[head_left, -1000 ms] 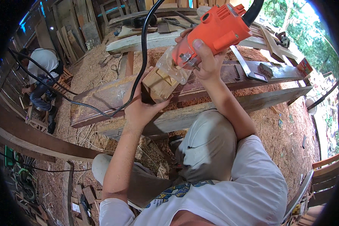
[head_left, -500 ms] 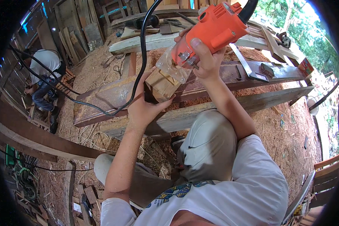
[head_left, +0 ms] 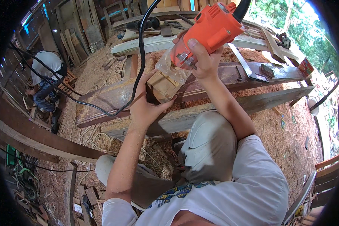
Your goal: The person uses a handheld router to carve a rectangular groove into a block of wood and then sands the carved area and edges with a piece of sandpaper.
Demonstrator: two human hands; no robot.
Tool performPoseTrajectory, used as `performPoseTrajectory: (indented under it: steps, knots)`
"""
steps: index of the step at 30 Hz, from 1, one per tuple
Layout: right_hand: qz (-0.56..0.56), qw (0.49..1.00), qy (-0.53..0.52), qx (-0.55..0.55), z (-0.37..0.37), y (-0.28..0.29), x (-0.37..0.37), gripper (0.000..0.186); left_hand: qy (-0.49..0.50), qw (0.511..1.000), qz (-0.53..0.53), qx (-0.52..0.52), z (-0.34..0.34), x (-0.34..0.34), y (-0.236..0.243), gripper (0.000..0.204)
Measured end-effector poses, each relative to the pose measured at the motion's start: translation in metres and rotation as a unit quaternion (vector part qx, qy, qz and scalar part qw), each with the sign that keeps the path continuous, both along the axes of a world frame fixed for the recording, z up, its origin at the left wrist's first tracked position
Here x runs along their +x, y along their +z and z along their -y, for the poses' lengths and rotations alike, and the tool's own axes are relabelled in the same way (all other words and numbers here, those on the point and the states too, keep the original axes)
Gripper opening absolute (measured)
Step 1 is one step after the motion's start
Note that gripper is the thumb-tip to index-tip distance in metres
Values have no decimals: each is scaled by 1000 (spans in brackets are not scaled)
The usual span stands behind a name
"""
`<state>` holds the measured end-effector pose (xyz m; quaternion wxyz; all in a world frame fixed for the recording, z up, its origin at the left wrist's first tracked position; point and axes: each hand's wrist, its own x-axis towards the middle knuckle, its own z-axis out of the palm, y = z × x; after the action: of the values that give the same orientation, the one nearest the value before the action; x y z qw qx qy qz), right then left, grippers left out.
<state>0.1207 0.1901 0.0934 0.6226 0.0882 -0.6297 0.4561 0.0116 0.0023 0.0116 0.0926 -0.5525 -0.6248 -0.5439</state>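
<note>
An orange trim router (head_left: 216, 28) with a clear plastic base (head_left: 173, 69) is gripped in my right hand (head_left: 203, 56), tilted, its body pointing up and to the right. The base rests on the end of a wooden block (head_left: 162, 87). My left hand (head_left: 147, 101) is wrapped round that block from the left and below, thumb along its near side. Block and router are above a reddish-brown board (head_left: 199, 81) lying across a rough beam. The router's bit and the edge under the base are hidden from view.
A black cable (head_left: 141, 52) loops from the top down past my left hand. On the board at right lie a metal square (head_left: 242, 62) and a small dark block (head_left: 266, 69). Another person (head_left: 45, 69) bends over at far left. Wood shavings cover the floor (head_left: 282, 139).
The router has shifted very slightly to the left along the block's end. Both hands keep their holds, and the whole view has moved a little.
</note>
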Motion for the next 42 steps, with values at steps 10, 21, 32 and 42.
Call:
performPoseTrajectory:
  steps: [10,21,32,42]
  knots:
    - [3,1000,2,6,1,0,-3,38,1,1000,-10,9,1,-2,1,98]
    - [6,999,39,-20,8,4,-4,43,-2,1000,15,-8,1,-5,-3,98]
    - [23,999,32,-24,10,6,-4,48,26,999,-21,22,-2,-7,-7,97]
    - [12,998,53,-15,9,8,-7,45,20,999,-18,21,-2,-4,-3,96]
